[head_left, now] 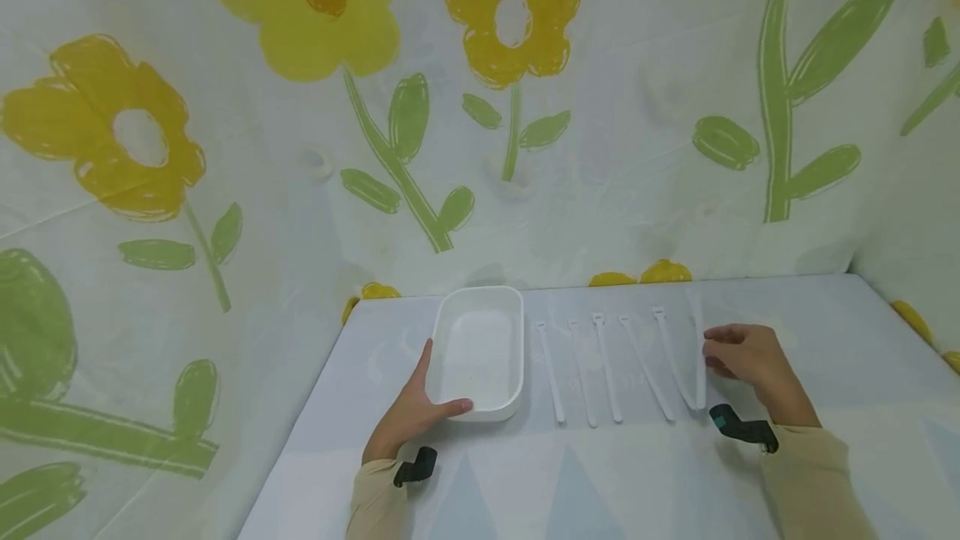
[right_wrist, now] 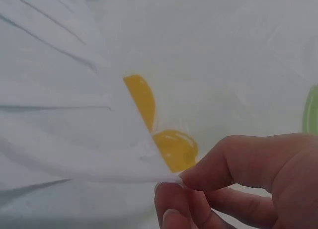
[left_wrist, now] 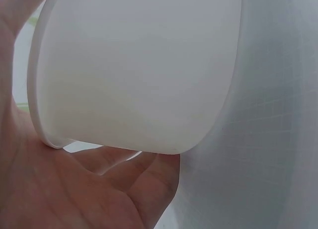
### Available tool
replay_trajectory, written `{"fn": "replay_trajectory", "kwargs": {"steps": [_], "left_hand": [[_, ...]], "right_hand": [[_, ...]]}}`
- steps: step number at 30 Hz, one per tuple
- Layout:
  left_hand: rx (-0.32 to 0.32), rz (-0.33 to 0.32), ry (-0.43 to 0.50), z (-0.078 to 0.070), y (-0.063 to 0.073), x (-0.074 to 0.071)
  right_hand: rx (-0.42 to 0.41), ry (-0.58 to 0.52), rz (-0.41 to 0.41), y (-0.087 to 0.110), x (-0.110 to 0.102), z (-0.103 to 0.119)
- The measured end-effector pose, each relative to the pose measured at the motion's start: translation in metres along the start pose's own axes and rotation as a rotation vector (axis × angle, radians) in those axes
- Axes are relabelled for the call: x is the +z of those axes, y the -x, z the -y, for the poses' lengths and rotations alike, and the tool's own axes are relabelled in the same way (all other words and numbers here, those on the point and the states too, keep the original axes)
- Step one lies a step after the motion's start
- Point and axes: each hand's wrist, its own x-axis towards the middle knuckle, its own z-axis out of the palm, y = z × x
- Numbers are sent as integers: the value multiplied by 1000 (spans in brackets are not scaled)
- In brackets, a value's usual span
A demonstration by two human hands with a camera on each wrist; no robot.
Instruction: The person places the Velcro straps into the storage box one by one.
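On the near tabletop (head_left: 517, 473), we hold a white container (head_left: 480, 357) round its near-left corner with our left hand (head_left: 412, 415), fingers bent against its wall, likely to stop it sliding. Opposite, our right hand (head_left: 750, 357) pinches a white strip (head_left: 701, 377) between thumb and fingers. More strips (head_left: 609, 373) lie spaced between our hands, the gaps giving fingers room. Beyond the container, the tabletop's back edge leaves little margin before flowered fabric (head_left: 600, 148).
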Motion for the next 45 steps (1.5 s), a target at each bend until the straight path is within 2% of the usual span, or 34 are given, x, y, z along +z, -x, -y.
{"fn": "replay_trajectory", "kwargs": {"steps": [4, 9, 18, 31, 45], "left_hand": [[30, -3, -4, -3, -5, 3], [33, 13, 1, -7, -8, 8], [24, 8, -12, -6, -7, 6], [5, -10, -24, 0, -4, 4], [8, -21, -11, 0, 1, 0]], "right_hand": [[-29, -23, 25, 4, -2, 3], [-58, -53, 46, 10, 1, 10], [-106, -108, 70, 18, 21, 37], [-209, -172, 110, 17, 50, 74], [-238, -252, 158, 22, 77, 102]]}}
